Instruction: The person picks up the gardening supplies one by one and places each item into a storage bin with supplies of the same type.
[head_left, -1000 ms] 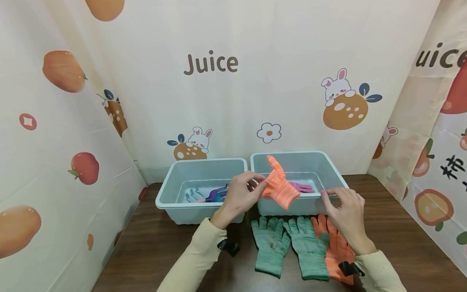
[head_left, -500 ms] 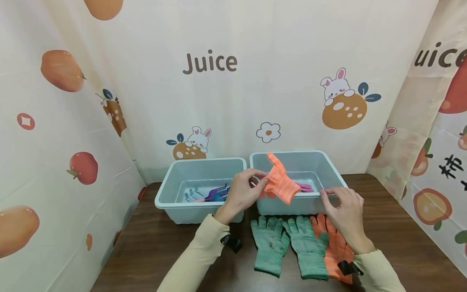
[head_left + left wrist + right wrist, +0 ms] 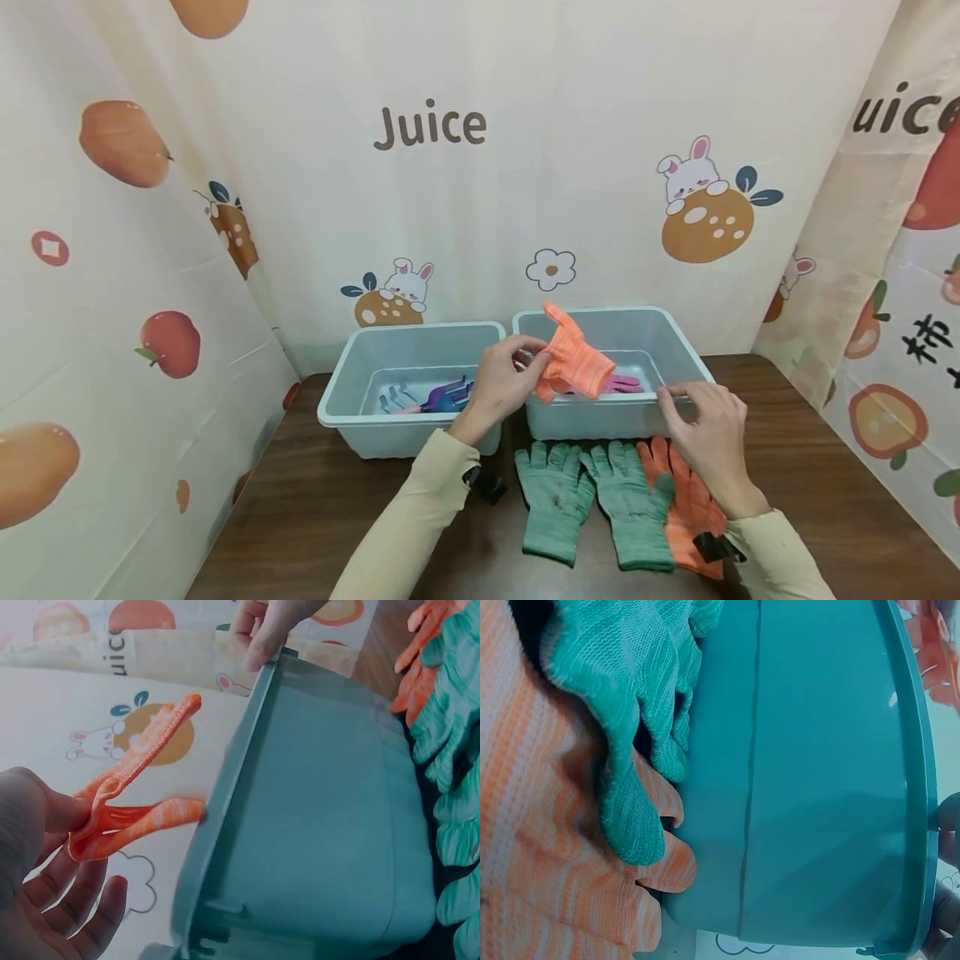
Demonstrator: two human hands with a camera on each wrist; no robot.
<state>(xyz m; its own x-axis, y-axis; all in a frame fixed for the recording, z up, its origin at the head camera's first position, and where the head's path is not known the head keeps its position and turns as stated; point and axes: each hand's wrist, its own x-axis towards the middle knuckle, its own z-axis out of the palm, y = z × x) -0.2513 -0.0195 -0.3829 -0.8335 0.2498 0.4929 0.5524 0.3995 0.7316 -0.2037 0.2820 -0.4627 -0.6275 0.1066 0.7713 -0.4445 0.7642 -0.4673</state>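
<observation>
In the head view my left hand pinches an orange knit glove between thumb and fingertips. The glove hangs over the front rim of the right light-blue plastic bin. Its cuff mouth gapes in the left wrist view, where the other fingers of that hand spread below the glove. My right hand grips the same bin's front rim near its right corner. Just before that bin, two green gloves lie on the table, and another orange glove is partly under the right-hand green one.
A pink glove lies inside the right bin. Beside it on the left stands a second light-blue bin holding a purple-blue glove. Both bins are close to the printed curtain at the back of the wooden table.
My left hand has risen slightly with the orange glove, whose cuff swung up and now sits at rim height. The right hand keeps its place on the rim.
</observation>
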